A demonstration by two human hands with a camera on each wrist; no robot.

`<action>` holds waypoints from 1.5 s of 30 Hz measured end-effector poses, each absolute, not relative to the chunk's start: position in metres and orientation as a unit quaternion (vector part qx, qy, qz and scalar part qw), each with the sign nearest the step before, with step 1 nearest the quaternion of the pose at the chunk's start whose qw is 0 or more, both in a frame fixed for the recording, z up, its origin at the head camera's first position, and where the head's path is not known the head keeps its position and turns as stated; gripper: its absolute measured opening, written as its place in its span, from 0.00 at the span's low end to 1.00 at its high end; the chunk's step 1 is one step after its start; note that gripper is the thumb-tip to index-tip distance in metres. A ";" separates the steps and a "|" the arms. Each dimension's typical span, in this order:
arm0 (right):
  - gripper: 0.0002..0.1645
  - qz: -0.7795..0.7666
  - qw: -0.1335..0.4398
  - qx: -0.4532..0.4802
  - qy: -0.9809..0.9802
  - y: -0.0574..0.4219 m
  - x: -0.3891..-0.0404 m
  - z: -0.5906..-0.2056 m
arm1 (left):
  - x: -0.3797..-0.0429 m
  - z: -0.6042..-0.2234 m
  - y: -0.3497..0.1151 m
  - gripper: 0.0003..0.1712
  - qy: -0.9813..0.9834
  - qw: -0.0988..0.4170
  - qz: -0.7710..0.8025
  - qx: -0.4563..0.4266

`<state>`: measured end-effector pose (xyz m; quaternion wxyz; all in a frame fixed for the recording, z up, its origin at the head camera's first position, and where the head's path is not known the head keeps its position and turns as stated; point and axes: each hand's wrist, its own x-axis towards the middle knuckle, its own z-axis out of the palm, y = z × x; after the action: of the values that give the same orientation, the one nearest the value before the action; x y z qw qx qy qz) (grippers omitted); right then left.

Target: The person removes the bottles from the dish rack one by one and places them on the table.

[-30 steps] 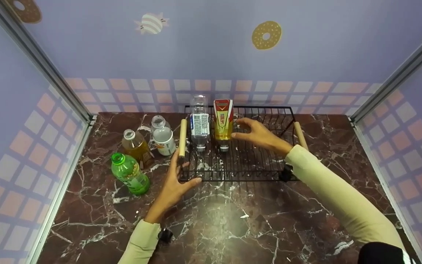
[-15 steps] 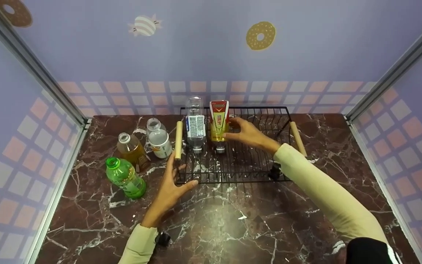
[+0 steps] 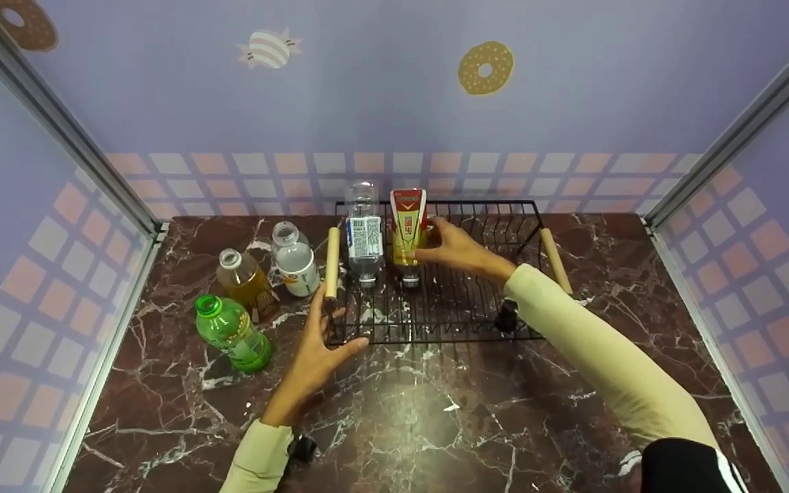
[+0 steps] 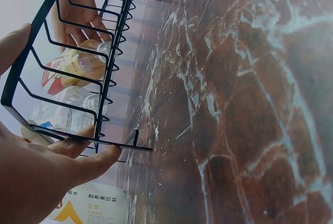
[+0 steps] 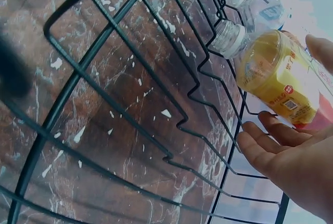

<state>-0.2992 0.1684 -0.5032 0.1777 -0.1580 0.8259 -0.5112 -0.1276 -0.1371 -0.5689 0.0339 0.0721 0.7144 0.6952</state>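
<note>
An upside-down bottle with a red and yellow label (image 3: pixel 407 229) leans in a black wire dish rack (image 3: pixel 463 341), its clear neck pointing down. Around its right side my right hand (image 3: pixel 466 252) holds it, thumb across the front and fingers behind. In the right wrist view, fingers (image 5: pixel 270 141) lie under the yellow bottle (image 5: pixel 283 73). A clear bottle with a barcode label (image 3: pixel 365 239) stands inverted just left of it. My left hand (image 3: pixel 312 352) grips the rack's front left corner below the wooden handle (image 3: pixel 333 263), its thumb along the front rim.
Left of the rack, three uncapped bottles stand upright: a clear one with a white label (image 3: pixel 296 263), an amber-filled one (image 3: pixel 249 284) and a green one (image 3: pixel 233 335). Another wooden handle (image 3: pixel 556 260) is at the rack's right end. The patterned wall (image 3: pixel 394 103) rises close behind.
My right hand has moved left onto the red and yellow bottle, and its thumb now lies across the front. My left hand keeps its place on the rack corner. The head view has shifted slightly.
</note>
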 end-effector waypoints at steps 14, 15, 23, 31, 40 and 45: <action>0.34 -0.544 0.191 -0.115 0.809 0.159 -0.301 -0.508 | -0.127 -0.569 -0.136 0.73 0.717 0.025 0.692 0.075; 0.34 -0.547 0.193 -0.112 0.807 0.160 -0.301 -0.507 | -0.128 -0.569 -0.136 0.73 0.717 0.025 0.693 0.074; 0.34 -0.591 0.184 -0.099 0.779 0.179 -0.293 -0.490 | -0.128 -0.569 -0.137 0.73 0.709 0.034 0.701 0.073; 0.34 -0.594 0.170 -0.092 0.781 0.206 -0.276 -0.478 | -0.128 -0.571 -0.139 0.73 0.709 0.039 0.700 0.070; 0.36 -0.608 0.157 -0.068 0.776 0.228 -0.256 -0.471 | -0.128 -0.570 -0.142 0.73 0.726 0.035 0.684 0.064; 0.36 -0.611 0.153 -0.065 0.774 0.245 -0.244 -0.470 | -0.128 -0.568 -0.137 0.73 0.729 0.038 0.680 0.065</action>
<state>-0.2445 0.2450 -0.4704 0.1532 -0.0648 0.7739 -0.6111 -0.1284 -0.1374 -0.5683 0.0378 0.0646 0.7290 0.6805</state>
